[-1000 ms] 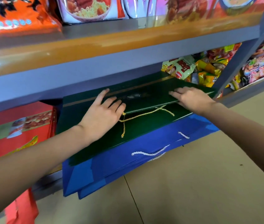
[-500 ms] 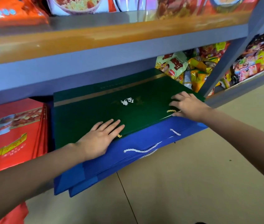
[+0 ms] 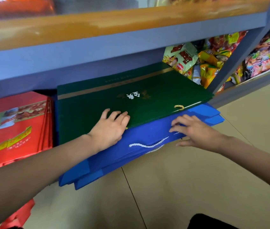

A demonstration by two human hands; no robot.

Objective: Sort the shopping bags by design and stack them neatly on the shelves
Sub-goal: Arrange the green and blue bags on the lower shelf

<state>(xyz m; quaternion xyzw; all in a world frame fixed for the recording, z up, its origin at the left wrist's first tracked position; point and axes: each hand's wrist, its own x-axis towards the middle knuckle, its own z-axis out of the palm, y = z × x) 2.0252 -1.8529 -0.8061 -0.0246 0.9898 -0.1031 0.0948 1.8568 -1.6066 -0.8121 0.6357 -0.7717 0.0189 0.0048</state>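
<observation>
Green bags (image 3: 107,103) under left fingers (image 3: 121,115); blue bags (image 3: 144,134) under right fingers (image 3: 178,123).

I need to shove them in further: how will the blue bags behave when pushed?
The blue bags overhang the shelf edge without drooping, so probably fairly stiff. Their edges are staggered, so they may slide apart. The white cord handle lies loose and might snag.
</observation>
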